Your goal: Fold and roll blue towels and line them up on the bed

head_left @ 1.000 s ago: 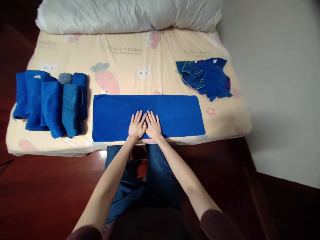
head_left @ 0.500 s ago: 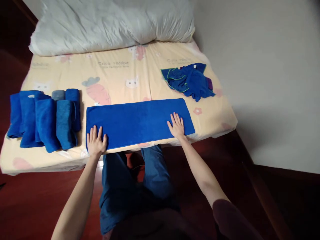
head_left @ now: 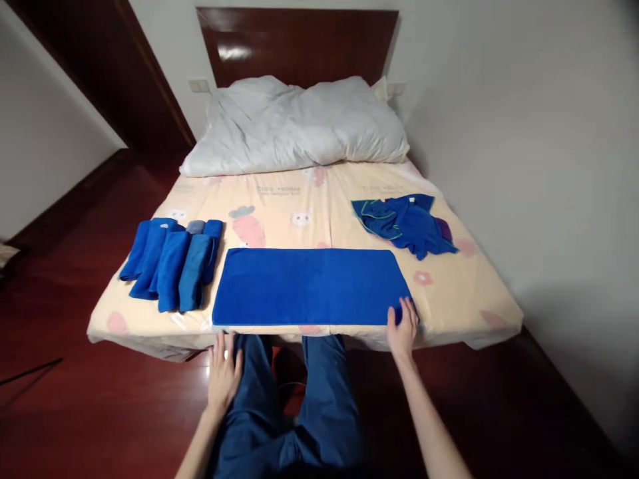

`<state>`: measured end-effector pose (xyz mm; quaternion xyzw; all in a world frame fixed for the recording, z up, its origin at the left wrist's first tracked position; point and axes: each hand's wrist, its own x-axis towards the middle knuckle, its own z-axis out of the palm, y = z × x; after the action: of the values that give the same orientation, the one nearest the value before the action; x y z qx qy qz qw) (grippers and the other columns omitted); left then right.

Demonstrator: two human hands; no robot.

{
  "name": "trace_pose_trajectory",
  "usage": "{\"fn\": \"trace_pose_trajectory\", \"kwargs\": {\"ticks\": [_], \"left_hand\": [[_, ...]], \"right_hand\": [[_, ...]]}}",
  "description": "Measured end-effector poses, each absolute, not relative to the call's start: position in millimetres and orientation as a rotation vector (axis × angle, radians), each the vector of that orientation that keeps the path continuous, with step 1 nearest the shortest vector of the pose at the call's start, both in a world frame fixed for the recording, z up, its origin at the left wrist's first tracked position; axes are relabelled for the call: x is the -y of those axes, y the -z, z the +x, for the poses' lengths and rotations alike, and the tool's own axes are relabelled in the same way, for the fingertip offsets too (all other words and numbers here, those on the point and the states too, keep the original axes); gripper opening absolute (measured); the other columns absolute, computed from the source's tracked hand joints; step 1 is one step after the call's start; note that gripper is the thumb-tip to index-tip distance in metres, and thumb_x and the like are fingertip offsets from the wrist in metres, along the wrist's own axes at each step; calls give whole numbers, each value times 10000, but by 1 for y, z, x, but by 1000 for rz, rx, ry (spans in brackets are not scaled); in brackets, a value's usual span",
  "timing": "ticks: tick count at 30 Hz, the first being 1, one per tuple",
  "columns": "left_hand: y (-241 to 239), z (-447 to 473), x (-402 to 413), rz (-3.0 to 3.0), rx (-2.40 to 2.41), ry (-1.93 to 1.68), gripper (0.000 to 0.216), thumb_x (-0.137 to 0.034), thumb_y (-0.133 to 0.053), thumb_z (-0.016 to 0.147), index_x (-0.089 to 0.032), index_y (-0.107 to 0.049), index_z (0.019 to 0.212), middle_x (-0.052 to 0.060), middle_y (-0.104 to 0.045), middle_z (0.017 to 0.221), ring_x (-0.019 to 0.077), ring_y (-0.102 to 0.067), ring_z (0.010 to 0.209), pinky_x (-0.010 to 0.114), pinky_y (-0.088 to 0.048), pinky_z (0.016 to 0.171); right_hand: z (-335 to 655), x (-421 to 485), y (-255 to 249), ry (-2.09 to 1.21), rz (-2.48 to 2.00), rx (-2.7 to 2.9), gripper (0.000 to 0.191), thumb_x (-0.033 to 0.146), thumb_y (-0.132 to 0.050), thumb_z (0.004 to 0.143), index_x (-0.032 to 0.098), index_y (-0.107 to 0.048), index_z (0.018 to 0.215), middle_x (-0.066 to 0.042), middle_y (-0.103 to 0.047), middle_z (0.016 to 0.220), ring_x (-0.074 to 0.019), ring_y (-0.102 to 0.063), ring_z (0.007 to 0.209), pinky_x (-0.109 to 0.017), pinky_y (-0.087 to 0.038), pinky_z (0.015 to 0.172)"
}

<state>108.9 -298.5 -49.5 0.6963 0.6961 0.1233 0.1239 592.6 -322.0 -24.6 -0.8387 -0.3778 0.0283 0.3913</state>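
Left hand (head_left: 223,376) has come off the flat blue cloth (head_left: 309,286) since half a second ago, and the right hand (head_left: 403,331) has moved out to its near right corner. View's tipped up too, so more of the room shows.

So, nearest first: the left one's open, fingers loosely apart, nothing in it, just in front of the bed's near edge by the blue trousers (head_left: 327,399). Right one's open as well, thumb away from the fingers, fingertips over that corner; can't tell if they're actually pressing on it. Cloth itself lies spread out lengthwise along the near edge of the printed sheet (head_left: 469,293). Off to its left is a bunch of rolled blue cloths (head_left: 172,273), plus a crumpled blue heap (head_left: 419,229) beyond its right end. Further back there's a puffy white quilt (head_left: 299,126), then a dark wooden headboard (head_left: 309,43).
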Motion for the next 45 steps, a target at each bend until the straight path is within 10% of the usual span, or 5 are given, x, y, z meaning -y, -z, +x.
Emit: {"fn": "trace_pose_trajectory", "kwargs": {"ticks": [5,13,26,36,45], "left_hand": [[57,106,396,1772,-1978,-216,636,-439,-207,1069,-200,-397,1627,93,-488,1599,218,-480,1475,373,-467,1202],[20,137,379,2323,-1809,197,373,-265,-563,961,-162,-747,1268,217,-588,1478,418,-493,1440,594,-423,1182],[6,144,374,2216,-2058,347,631,-383,-435,1006,-29,-502,1524,331,-627,1332,407,-695,1156,485,-605,890],[-71,223,201,2389,-1580,381,415,-299,-345,1063,-225,-727,1206,158,-759,1062,286,-747,989,379,-566,876],[-61,372,33,2592,-1271,160,457,-93,-420,954,-132,-679,1329,121,-694,1352,157,-606,1255,268,-448,1096]], "right_hand": [[436,420,36,-686,-1731,490,438,627,-659,878,230,-784,1015,-140,-785,1028,-309,-770,849,-446,-637,772],[402,365,35,-1026,-1367,284,571,581,-863,704,172,-776,1094,-121,-794,1018,-232,-757,741,-352,-632,664],[372,306,49,-1189,-1037,-43,551,564,-908,661,155,-686,955,-99,-796,926,-166,-729,697,-268,-582,633],[373,291,55,-1160,-1041,-121,523,548,-916,656,165,-655,898,-113,-806,979,-147,-708,640,-276,-600,625],[379,297,69,-1245,-1128,-124,401,516,-821,785,194,-612,900,-87,-799,937,-163,-708,667,-337,-611,747]]}}
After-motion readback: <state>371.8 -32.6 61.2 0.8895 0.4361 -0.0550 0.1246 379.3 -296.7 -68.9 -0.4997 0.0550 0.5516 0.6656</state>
